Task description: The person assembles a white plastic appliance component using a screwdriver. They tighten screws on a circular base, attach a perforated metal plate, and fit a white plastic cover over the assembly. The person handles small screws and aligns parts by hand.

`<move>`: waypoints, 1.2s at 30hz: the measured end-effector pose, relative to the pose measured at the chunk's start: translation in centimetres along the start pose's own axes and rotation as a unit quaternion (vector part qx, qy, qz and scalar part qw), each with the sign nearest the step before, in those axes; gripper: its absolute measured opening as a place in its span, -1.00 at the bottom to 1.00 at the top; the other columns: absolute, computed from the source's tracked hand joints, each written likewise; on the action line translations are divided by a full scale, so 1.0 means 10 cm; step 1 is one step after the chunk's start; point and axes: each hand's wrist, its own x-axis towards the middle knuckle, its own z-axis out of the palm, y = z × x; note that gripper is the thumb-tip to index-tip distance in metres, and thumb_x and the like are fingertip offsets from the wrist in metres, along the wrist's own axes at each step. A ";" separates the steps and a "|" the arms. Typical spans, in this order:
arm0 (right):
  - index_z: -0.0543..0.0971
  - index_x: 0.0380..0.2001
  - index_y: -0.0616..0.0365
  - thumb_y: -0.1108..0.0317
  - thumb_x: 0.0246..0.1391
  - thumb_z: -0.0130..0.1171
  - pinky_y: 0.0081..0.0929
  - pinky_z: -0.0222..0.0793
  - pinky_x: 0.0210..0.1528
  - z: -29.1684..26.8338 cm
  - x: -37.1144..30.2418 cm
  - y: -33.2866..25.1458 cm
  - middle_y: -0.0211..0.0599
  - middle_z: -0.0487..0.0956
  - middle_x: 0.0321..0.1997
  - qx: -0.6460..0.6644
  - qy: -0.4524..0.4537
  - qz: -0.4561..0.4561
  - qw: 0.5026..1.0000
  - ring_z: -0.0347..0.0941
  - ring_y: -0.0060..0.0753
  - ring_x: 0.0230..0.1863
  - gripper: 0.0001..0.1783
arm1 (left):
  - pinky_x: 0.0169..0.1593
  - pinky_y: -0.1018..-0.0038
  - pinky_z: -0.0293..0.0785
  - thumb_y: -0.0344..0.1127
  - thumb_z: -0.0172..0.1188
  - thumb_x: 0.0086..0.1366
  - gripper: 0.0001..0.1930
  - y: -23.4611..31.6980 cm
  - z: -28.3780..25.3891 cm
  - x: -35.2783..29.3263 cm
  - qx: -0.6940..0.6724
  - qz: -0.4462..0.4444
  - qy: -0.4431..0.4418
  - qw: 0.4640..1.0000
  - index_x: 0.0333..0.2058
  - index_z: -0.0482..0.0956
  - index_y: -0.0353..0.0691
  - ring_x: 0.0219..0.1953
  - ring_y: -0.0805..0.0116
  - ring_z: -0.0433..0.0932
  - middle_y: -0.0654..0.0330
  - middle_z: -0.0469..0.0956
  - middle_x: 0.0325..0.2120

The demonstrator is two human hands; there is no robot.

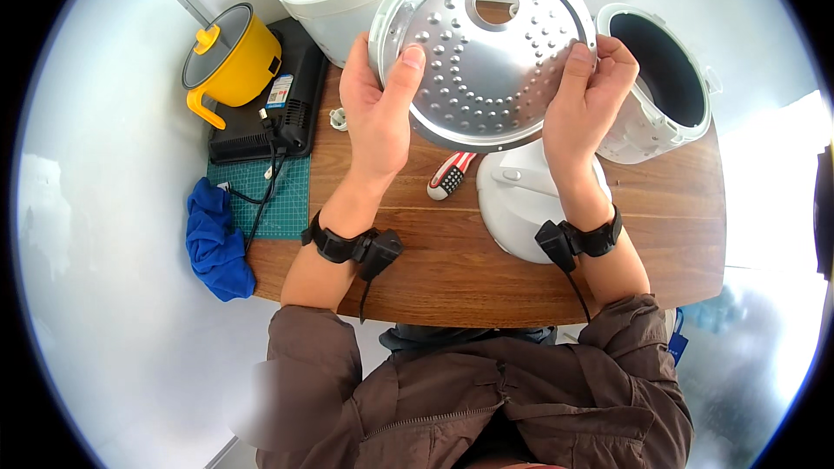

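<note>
My left grip (380,100) and right grip (592,95) clasp the dimpled metal disc (486,61) near its rim; I should balance it evenly, clear of the white lid (514,215) nearer me.

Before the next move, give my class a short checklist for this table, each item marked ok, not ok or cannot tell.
1. Left hand gripping the dimpled metal disc: ok, left edge.
2. Right hand gripping it: ok, right edge.
3. Table free near the person: not ok; a red-and-white tool and a white lid lie there.
4. Yellow pot covered: ok.
5. Disc's far face undamaged: cannot tell; it is turned away.
</note>
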 end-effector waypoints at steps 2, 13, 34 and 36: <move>0.31 0.03 0.30 0.31 0.39 0.02 -0.49 0.34 -0.08 0.00 0.00 -0.03 -0.24 0.40 -0.06 0.020 -0.011 0.009 1.000 0.36 -0.54 -0.18 -0.69 | -0.09 0.56 0.48 -0.32 0.17 0.41 -0.72 -0.02 -0.08 0.01 0.008 -0.007 -0.022 1.000 0.01 0.43 -0.32 -0.17 0.57 0.52 0.22 0.56 -0.15; 0.30 0.01 0.30 0.39 0.35 0.08 -0.66 0.31 -0.34 -0.02 0.06 0.01 -0.32 0.39 -0.14 0.038 -0.025 -0.013 0.999 0.37 -0.69 -0.36 -0.70 | -0.11 0.59 0.42 -0.29 0.20 0.41 -0.66 0.03 -0.05 0.06 0.025 -0.021 -0.025 0.999 0.03 0.43 -0.40 -0.21 0.61 0.45 0.26 0.56 -0.21; 0.40 0.23 0.33 0.25 0.25 0.28 -0.63 0.48 -0.13 -0.13 0.18 -0.21 -0.24 0.68 -0.04 0.212 -0.299 0.254 0.895 0.58 -0.60 -0.09 -0.42 | 0.06 0.41 0.55 -0.35 0.13 0.42 -0.69 0.05 -0.38 0.26 -0.099 -0.143 0.123 0.977 0.04 0.46 -0.40 -0.05 0.35 0.61 0.11 0.61 -0.08; 0.39 0.22 0.35 0.27 0.25 0.28 -0.61 0.51 -0.16 -0.13 0.18 -0.24 -0.24 0.69 -0.07 0.204 -0.289 0.245 0.902 0.60 -0.57 -0.11 -0.43 | 0.06 0.41 0.54 -0.34 0.14 0.42 -0.69 0.03 -0.37 0.25 -0.093 -0.140 0.128 0.977 0.05 0.46 -0.39 -0.05 0.36 0.61 0.12 0.61 -0.08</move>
